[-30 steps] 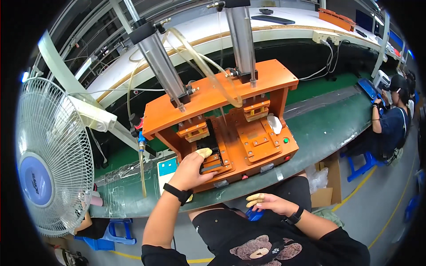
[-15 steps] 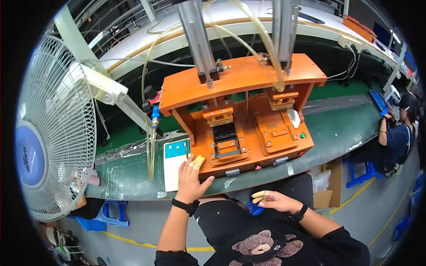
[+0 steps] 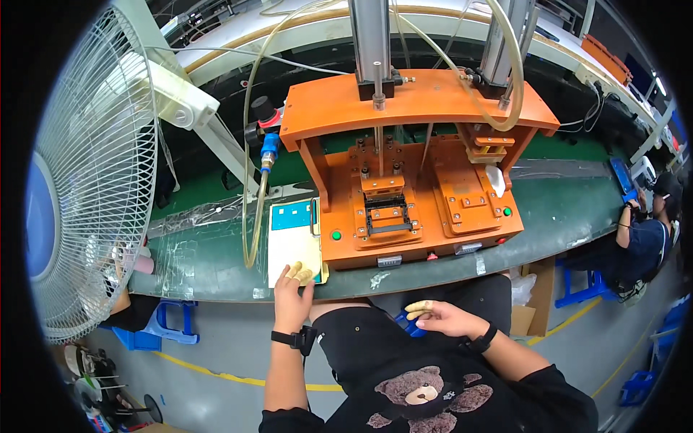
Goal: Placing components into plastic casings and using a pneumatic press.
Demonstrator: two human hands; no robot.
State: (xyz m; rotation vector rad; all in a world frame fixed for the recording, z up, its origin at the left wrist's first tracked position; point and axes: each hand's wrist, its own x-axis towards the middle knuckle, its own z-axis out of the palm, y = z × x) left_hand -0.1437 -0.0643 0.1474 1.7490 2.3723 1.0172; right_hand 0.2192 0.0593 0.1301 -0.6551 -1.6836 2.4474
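Note:
My left hand [image 3: 294,287], with yellow finger cots, rests its loosely stretched fingers on the near end of a pale yellow paper sheet [image 3: 292,242] at the bench edge. Over my lap is my right hand [image 3: 453,319], also with finger cots, its fingers extended and nothing visible in them. An orange two-station press [image 3: 419,108] stands ahead. In its left station a black rectangular frame [image 3: 390,229] lies in the fixture, partly hidden by the lowered press head [image 3: 381,185]. The right press head [image 3: 487,150] is raised above its fixture [image 3: 462,202].
A green button [image 3: 336,235] sits at the press's front left corner, another [image 3: 507,212] at the right. A large fan [image 3: 94,173] and an air regulator [image 3: 267,119] with hoses stand left. A white piece [image 3: 495,180] hangs by the right station. Another person [image 3: 639,231] sits far right.
My left hand has come off the press's left front corner, uncovering the green button, and moved back to the paper. The left press head has descended. My right hand stays about where it was.

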